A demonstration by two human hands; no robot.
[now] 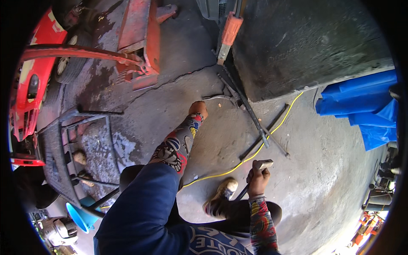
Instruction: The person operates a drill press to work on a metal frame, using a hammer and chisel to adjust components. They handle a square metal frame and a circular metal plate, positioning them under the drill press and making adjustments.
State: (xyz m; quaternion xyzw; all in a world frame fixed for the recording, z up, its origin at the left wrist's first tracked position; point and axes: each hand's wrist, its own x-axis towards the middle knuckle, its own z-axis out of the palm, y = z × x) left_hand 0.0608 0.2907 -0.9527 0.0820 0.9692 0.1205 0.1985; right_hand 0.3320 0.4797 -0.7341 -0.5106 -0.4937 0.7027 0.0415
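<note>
My right hand (pixel 258 180) is closed around a hammer (pixel 264 163), gripping close under its head. The hammer's dark handle slants down and to the left past my fist. My left arm, in a patterned sleeve, stretches forward over the concrete. At its end my left hand (pixel 199 109) is low over the floor, its fingers turned away and hidden. Just right of it lies a dark plier-like tool (pixel 225 97). Beyond that, several long metal bars (pixel 250 111) lie crossed near the wall corner.
A yellow cord (pixel 227 172) curves across the floor. At left are a black metal frame (pixel 111 144), a blue funnel (pixel 80 219), a red jack (pixel 138 55) and a red car bumper (pixel 36 85). An orange-gripped bar (pixel 230 32) leans in the corner; a blue tarp (pixel 361 102) is at right.
</note>
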